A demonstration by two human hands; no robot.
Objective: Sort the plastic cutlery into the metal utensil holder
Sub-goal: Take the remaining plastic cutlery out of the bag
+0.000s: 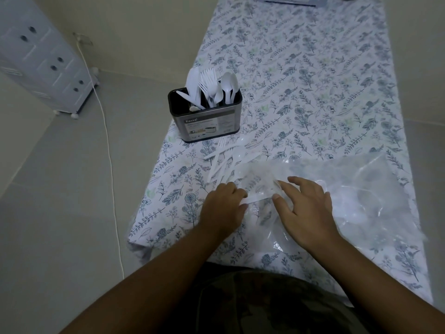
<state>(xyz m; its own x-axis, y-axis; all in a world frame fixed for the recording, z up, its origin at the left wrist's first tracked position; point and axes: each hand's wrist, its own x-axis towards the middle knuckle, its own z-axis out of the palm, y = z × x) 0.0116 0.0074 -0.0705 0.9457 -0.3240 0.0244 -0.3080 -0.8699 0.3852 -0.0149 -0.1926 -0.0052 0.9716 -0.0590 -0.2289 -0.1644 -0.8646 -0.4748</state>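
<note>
A metal utensil holder (207, 121) stands near the table's left edge, holding several white plastic knives, forks and spoons (212, 90). In front of it lies a loose pile of white plastic cutlery (226, 160) on the floral tablecloth. My left hand (224, 208) pinches a thin white piece of cutlery (252, 200) at the mouth of a clear plastic bag (349, 196). My right hand (308, 208) rests fingers spread on the bag, its thumb touching the same white piece.
The table (313, 80) is long and narrow under a floral cloth, with its left edge close to the holder. A white drawer cabinet (45, 59) and a white cable (108, 145) are on the floor at left. Dark objects sit at the far end.
</note>
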